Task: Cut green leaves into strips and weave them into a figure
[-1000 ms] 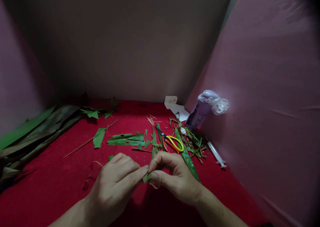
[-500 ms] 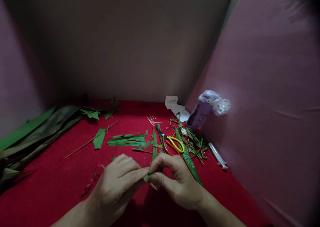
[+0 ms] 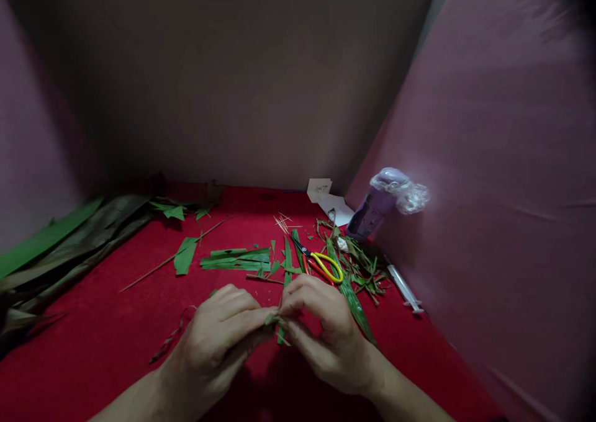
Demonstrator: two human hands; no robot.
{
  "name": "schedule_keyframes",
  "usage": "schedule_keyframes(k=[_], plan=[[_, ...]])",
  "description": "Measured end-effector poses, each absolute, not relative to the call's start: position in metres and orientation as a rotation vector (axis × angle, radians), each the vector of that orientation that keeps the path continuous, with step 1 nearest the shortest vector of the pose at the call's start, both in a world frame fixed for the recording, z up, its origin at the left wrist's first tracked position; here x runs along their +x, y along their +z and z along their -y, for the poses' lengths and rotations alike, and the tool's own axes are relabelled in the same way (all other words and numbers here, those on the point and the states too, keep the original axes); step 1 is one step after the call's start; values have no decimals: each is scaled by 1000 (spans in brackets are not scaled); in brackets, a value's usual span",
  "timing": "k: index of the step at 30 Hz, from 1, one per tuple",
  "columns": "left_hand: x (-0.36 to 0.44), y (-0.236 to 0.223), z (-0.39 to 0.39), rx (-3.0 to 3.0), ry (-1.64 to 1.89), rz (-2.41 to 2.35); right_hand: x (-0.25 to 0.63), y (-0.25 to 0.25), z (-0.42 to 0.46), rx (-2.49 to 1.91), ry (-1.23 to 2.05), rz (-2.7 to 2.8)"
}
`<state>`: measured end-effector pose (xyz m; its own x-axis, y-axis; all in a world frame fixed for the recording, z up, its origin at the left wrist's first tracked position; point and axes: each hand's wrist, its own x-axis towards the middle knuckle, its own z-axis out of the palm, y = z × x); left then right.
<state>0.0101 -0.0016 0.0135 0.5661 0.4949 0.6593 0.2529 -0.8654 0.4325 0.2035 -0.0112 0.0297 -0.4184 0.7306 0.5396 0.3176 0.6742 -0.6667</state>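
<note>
Low in the middle of the head view, my left hand (image 3: 221, 335) and my right hand (image 3: 323, 329) meet at the fingertips. Both are closed, pinching a small piece of green leaf (image 3: 270, 319) between them. My fingers hide most of the piece, and a thin strip end hangs below it. Just beyond my right hand lie scissors (image 3: 321, 265) with one yellow and one red handle. A narrow leaf strip (image 3: 287, 257) lies on the red cloth (image 3: 112, 347) ahead of my fingers. Cut leaf strips (image 3: 237, 260) are stacked a little farther left.
Long leaves (image 3: 69, 242) are piled at the left. Thin wooden sticks (image 3: 282, 223), a heap of leaf scraps (image 3: 363, 264), a syringe (image 3: 404, 288), white papers (image 3: 338, 210) and a purple plastic-wrapped bottle (image 3: 372, 208) stand or lie toward the right. Walls enclose the back and sides.
My right fingers have shifted slightly up and left, closer against the left fingertips. The leaf piece has turned a little between them. The surrounding things stay put.
</note>
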Motion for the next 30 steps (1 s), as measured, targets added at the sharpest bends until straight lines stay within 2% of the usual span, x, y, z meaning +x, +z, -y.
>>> schedule_keyframes(k=[4, 15, 30], plan=[[11, 15, 2, 2498, 1208, -608, 202, 26, 12, -803, 568, 2011], [11, 14, 3, 2454, 1177, -589, 200, 25, 15, -959, 1061, 1717], [10, 9, 1, 2444, 1145, -667, 203, 25, 8, -884, 1161, 1703]])
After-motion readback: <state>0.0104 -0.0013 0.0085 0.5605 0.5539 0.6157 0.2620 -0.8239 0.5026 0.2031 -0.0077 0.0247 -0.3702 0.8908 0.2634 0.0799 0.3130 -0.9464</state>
